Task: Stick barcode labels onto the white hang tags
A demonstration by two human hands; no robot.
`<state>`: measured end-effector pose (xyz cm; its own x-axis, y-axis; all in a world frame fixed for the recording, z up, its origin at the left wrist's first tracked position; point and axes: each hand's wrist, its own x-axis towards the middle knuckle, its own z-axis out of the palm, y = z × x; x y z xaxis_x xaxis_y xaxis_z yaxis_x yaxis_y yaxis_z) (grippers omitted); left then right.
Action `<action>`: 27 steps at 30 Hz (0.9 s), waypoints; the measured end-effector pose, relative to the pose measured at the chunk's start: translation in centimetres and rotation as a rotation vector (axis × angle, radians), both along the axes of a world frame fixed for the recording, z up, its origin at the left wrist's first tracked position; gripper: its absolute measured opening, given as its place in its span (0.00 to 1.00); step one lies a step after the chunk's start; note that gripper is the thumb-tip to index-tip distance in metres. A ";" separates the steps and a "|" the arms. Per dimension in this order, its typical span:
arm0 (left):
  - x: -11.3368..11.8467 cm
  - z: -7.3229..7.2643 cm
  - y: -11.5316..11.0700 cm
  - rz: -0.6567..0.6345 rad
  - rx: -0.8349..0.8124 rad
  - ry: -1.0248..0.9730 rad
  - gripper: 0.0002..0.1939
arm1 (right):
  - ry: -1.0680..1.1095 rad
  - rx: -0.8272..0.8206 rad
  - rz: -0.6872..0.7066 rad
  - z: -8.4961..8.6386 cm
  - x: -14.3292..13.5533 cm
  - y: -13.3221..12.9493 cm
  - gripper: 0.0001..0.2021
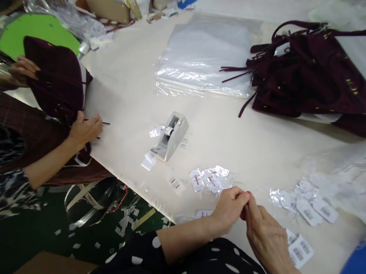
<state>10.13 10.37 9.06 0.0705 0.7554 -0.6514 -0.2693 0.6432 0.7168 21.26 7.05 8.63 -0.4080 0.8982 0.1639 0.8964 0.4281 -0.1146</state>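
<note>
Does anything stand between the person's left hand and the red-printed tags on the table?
Nothing visible does. The red-printed tags lie on the white tabletop just beyond the left hand, with no object in between. The right hand meets the left from the right, clear of that path.

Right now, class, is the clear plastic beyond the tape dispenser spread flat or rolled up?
Spread flat: the clear plastic lies as a broad, low layer across the white tabletop.

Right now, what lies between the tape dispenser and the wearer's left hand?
The head view shows shiny packets with reddish print between the tape dispenser and left hand, with a barcode label left of them in the picture.
</note>
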 end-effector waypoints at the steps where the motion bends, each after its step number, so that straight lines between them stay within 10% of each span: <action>1: 0.1 -0.1 0.0 0.017 -0.014 -0.012 0.08 | 0.014 0.000 -0.006 -0.1 0.0 -0.1 0.20; 6: 0.3 -0.5 -0.2 0.084 -0.001 0.008 0.07 | 0.288 -0.193 -0.159 -0.4 -0.2 -0.2 0.21; 14: -0.6 0.3 -0.3 0.015 0.189 0.093 0.09 | 1.143 -1.071 -0.592 1.2 -0.1 0.8 0.24; 27: -1.4 0.8 0.9 0.122 0.142 -0.152 0.07 | 1.232 -0.906 -0.725 0.7 -0.5 -0.3 0.20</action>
